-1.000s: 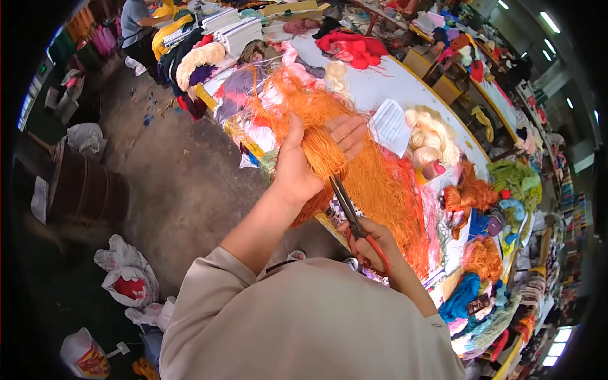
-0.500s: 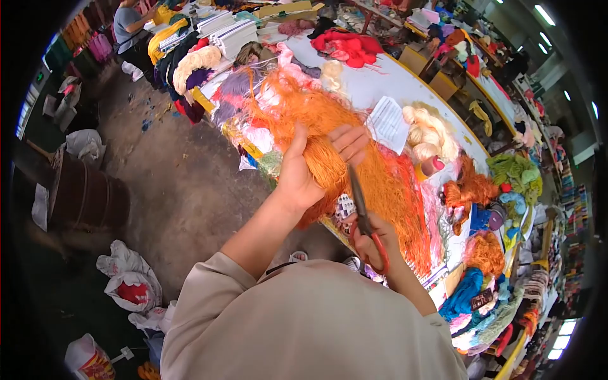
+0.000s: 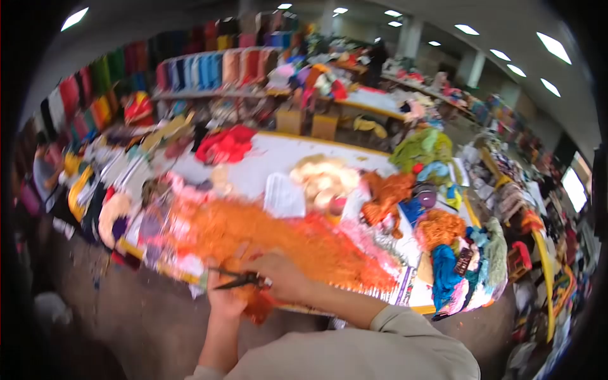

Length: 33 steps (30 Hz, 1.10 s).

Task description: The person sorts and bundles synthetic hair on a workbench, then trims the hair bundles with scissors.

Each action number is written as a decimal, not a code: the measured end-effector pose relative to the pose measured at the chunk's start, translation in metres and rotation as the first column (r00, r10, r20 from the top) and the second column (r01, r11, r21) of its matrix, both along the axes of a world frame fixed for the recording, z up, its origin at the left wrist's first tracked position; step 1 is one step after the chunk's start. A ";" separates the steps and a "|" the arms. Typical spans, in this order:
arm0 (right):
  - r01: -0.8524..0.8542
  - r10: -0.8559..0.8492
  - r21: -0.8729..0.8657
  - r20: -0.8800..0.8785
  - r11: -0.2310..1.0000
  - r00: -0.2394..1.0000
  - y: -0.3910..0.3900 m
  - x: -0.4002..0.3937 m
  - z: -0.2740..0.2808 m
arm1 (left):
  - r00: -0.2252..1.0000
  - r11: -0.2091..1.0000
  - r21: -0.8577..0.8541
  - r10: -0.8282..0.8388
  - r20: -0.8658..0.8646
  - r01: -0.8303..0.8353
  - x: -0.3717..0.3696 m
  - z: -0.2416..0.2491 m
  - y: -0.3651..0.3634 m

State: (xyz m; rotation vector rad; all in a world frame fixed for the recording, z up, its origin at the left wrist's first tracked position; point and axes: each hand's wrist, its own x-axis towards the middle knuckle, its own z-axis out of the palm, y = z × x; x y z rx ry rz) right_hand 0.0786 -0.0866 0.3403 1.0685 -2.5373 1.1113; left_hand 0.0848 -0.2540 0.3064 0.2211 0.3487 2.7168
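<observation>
In the head view, my left hand is closed around a bundle of orange yarn, whose lower end hangs below the hands at the table's front edge. Gripped in my right hand is a pair of scissors. Their blades are spread and point left, crossing in front of my left hand and partly hiding its fingers. The scissors' handles are mostly covered by my right hand. Just beyond both hands, a wide mat of loose orange thread covers the table's near side. Motion blurs the hands.
A printed paper sheet and cream yarn skeins lie behind the orange thread. Red yarn sits farther back, blue yarn at the right. A person stands at the far left, near stacked books.
My view has tilted up and turned, showing more of the room. The scissors have swung from beside the yarn to across my left hand, and their blades have spread apart.
</observation>
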 end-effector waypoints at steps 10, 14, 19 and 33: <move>0.014 0.148 -0.635 0.202 0.773 0.968 0.003 0.002 -0.029 | 0.979 0.963 -0.207 0.144 -0.146 -0.172 0.011 -0.007 0.006; 0.661 0.821 -0.697 0.185 -0.279 0.541 0.005 0.008 -0.038 | 0.957 0.903 -0.325 0.243 -0.158 -0.283 0.010 0.002 0.002; 0.373 -0.065 -0.728 0.414 0.576 0.908 0.016 0.011 -0.014 | 0.959 0.942 -0.227 0.204 -0.197 -0.246 0.004 -0.001 -0.013; 0.012 0.757 -0.912 0.347 0.410 0.554 0.071 0.018 -0.009 | 0.859 0.736 -0.454 0.366 -0.358 -0.503 -0.009 -0.007 -0.063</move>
